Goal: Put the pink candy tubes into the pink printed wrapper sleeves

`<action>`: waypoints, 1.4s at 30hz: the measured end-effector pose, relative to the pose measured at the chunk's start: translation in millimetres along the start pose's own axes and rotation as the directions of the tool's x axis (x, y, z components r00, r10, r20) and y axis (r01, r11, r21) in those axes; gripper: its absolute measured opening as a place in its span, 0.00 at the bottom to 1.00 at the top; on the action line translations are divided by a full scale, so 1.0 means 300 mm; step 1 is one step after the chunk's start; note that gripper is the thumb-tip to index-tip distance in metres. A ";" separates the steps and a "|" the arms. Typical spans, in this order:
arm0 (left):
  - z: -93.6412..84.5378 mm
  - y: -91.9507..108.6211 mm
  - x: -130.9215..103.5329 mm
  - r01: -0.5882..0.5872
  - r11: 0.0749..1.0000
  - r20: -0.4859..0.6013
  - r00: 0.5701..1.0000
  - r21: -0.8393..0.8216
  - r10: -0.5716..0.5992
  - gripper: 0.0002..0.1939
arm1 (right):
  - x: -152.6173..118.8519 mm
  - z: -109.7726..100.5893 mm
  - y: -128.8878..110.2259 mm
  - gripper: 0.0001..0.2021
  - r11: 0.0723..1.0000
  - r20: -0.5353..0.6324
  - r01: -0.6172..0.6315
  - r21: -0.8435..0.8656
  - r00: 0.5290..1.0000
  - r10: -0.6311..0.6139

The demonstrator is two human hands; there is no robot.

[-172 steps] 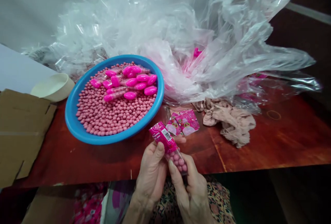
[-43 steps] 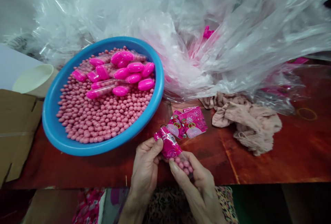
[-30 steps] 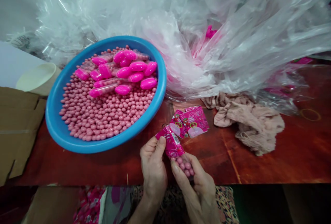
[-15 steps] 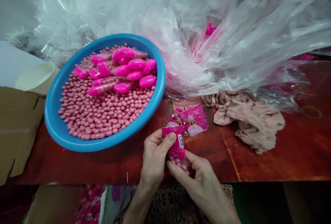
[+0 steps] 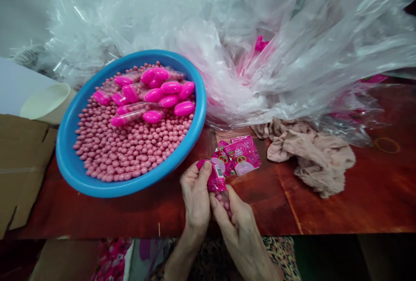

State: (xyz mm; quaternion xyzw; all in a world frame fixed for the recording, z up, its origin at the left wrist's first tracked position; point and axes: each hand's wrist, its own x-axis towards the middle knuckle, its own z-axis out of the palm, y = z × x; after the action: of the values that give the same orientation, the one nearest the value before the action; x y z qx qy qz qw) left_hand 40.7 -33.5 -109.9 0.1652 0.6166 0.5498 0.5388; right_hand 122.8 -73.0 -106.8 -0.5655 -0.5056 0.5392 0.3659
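Observation:
Both my hands hold one clear tube of pink candy balls with a pink printed label [image 5: 216, 179] over the near table edge. My left hand [image 5: 196, 198] pinches the labelled upper end with thumb and fingers. My right hand [image 5: 236, 219] grips the lower end, where the candy balls show. Just beyond the tube lie a few pink printed labels [image 5: 242, 156] on the red-brown table [image 5: 341, 203]. A blue bowl [image 5: 69, 164] to the left holds many pink candy balls and several filled tubes with bright pink caps [image 5: 152, 95].
Crumpled clear plastic bags [image 5: 260, 34] fill the back of the table. A beige cloth [image 5: 312, 155] lies at the right, a rubber band [image 5: 386, 145] beyond it. A cream cup [image 5: 45, 103] and flattened cardboard [image 5: 19, 164] sit at the left.
The tube has turned in my hands from slanting to nearly upright, and my left thumb has moved up over its labelled end. The view has shifted slightly.

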 end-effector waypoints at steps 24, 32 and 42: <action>0.004 0.030 0.018 -0.041 0.998 0.027 0.999 0.055 0.040 0.10 | 0.024 -0.022 0.021 0.08 0.994 0.151 -0.076 0.075 0.987 0.064; -0.005 0.046 0.037 0.026 0.999 0.116 0.993 -0.023 -0.024 0.10 | 0.040 -0.045 0.012 0.08 0.993 0.199 -0.074 0.089 0.978 0.055; -0.002 0.056 0.042 0.068 0.998 0.091 0.993 0.005 -0.069 0.11 | 0.039 -0.039 0.016 0.09 0.982 0.214 -0.145 0.120 0.970 0.117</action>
State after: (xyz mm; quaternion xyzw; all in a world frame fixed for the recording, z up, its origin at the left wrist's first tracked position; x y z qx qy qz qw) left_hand 29.1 -18.1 -101.8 0.1694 0.5971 0.5223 0.5848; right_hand 134.0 -61.1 -112.4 -0.5127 -0.4646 0.6508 0.3127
